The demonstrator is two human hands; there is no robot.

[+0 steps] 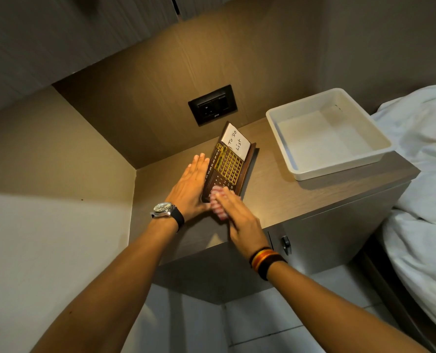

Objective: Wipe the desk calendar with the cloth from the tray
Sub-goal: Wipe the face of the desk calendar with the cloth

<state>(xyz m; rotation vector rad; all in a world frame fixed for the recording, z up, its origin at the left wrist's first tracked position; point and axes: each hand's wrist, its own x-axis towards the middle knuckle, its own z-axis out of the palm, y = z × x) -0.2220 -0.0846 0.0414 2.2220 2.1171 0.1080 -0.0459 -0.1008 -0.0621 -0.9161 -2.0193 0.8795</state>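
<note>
Right hand (pixel 240 215) presses cloth (pixel 218 203) on calendar (pixel 227 166).

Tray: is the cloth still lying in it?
No: the white tray holds nothing, and the striped cloth is under the right hand, pressed on the desk calendar.

Dark brown desk calendar (pixel 224 169) with yellow grid, pink-and-white striped cloth (pixel 217 202), white tray (pixel 339 164)
</note>
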